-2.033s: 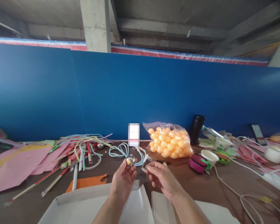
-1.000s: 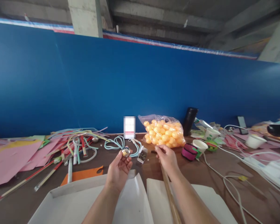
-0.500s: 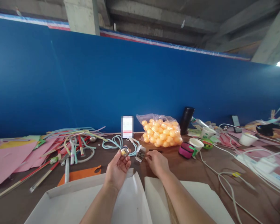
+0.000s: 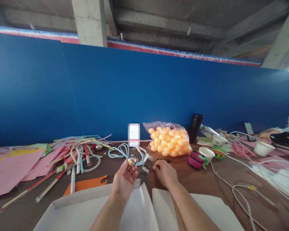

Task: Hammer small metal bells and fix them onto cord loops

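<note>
L hand: palm up, thumb + fingers pinching shiny ball.
Shiny ball: held above tabletop, L of small box, apart from it.
R hand: low, just R of small box; fingers bunched narrow, can't tell if they hold anything.
Small box: uncovered, tiny dark bits inside.
Bag of orange balls: beyond R hand.
Ball work: prob. L steadying, R busy w/ something at tabletop.
R fingertips' next move: likely calls for fine pinch, w/o knocking box.
</note>
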A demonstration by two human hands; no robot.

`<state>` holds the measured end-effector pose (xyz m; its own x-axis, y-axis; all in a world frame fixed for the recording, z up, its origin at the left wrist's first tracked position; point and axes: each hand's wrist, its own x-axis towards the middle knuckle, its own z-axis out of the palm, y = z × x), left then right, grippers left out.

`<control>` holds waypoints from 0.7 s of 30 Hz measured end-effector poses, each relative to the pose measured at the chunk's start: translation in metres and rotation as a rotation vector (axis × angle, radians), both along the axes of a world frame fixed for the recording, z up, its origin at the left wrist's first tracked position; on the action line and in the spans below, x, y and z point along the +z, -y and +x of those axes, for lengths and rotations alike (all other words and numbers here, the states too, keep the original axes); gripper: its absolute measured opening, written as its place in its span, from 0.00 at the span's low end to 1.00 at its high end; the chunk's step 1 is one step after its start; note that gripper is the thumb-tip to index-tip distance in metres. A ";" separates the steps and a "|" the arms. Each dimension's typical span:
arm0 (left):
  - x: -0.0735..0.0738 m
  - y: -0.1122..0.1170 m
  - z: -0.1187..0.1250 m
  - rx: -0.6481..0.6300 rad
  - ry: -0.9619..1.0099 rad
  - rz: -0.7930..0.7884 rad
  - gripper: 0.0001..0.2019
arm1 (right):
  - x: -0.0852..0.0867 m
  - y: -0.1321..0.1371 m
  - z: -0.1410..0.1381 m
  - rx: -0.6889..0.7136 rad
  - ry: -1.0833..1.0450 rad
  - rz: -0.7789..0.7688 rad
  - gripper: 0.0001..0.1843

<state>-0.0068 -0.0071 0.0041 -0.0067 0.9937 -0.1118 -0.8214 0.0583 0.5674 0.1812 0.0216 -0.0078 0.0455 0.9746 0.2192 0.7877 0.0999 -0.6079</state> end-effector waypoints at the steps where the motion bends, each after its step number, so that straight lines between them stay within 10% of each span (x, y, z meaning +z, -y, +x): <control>1: 0.000 0.000 0.000 -0.001 -0.001 -0.001 0.10 | 0.000 0.000 0.001 0.005 -0.061 -0.007 0.05; 21: 0.001 -0.001 0.001 0.004 -0.003 -0.029 0.11 | 0.019 0.018 -0.022 0.276 -1.118 -0.246 0.14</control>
